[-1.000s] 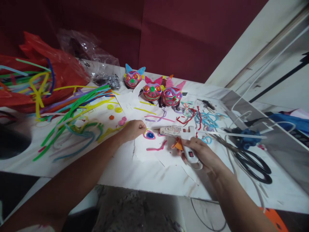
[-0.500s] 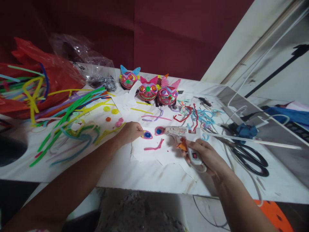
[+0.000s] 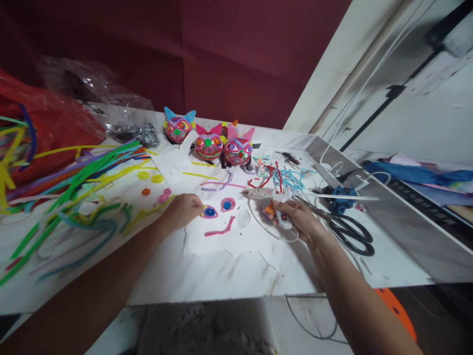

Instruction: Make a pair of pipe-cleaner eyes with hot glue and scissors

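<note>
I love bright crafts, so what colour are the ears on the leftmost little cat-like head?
The ears are light blue, seen best in the head view.

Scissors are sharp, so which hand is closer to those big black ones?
Right: the right hand, on the glue gun, is near the scissors. The left hand is farther left, by a blue eye.
</note>
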A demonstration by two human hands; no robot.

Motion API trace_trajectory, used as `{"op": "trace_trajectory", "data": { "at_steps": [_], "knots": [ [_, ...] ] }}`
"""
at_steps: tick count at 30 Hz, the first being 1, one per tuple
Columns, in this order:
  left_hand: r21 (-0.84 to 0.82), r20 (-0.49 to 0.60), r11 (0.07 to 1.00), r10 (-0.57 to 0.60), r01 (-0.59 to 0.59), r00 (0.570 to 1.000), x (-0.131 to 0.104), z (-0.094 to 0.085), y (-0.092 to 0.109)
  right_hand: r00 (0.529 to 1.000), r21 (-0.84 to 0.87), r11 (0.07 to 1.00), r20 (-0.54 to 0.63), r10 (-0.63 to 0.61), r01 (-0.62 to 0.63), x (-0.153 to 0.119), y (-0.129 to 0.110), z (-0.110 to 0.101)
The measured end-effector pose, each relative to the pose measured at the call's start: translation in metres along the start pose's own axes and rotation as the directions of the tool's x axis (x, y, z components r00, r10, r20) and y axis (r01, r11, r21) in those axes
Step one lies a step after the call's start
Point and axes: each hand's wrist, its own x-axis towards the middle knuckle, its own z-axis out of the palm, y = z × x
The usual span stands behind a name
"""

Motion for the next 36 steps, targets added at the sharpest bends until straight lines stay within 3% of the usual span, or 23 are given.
{"op": "trace_trajectory", "data": {
  "at_steps": [3,5,8,11,14,17,22,25,29,36],
  "knots": [
    [0.007,0.001,1.0,-0.011,0.011,1.0,-0.001,-0.002,0.003,0.999,-0.046,0.999,-0.033,0.028,-0.029,0.01,0.006,-0.004],
    [0.014,0.005,1.0,-0.015,0.014,1.0,-0.002,-0.002,0.004,0.991,-0.249,0.969,-0.13,-0.03,-0.003,0.015,0.009,-0.011],
    [0.014,0.006,1.0,-0.004,0.004,1.0,-0.002,-0.001,0.002,0.942,-0.657,0.753,-0.238,-0.235,0.022,0.012,0.009,-0.021],
    [0.02,-0.001,0.999,0.029,-0.029,1.0,-0.001,0.001,-0.002,0.855,-0.835,0.547,-0.24,-0.46,0.06,0.0,0.003,-0.02],
    [0.02,-0.01,0.998,0.065,-0.065,0.998,0.0,0.002,-0.005,0.795,-0.822,0.475,-0.044,-0.605,0.316,-0.012,-0.005,0.0],
    [0.015,-0.016,0.997,0.081,-0.081,0.997,-0.001,0.004,-0.005,0.777,-0.622,0.525,0.231,-0.586,0.58,-0.013,-0.012,0.032],
    [0.065,-0.024,0.994,0.093,-0.091,0.995,-0.003,0.004,-0.002,0.699,-0.547,0.442,0.48,-0.531,0.711,0.003,-0.019,0.084],
    [0.104,-0.025,0.99,0.096,-0.093,0.995,-0.004,0.005,0.001,0.711,-0.573,0.422,0.544,-0.445,0.703,0.009,-0.021,0.108],
    [0.121,-0.023,0.989,0.094,-0.09,0.995,-0.005,0.007,0.003,0.733,-0.636,0.37,0.541,-0.413,0.677,0.011,-0.016,0.13],
    [0.121,-0.012,0.99,0.079,-0.077,0.997,-0.007,0.009,0.003,0.762,-0.699,0.328,0.496,-0.417,0.635,0.014,-0.008,0.142]
  ]
}}
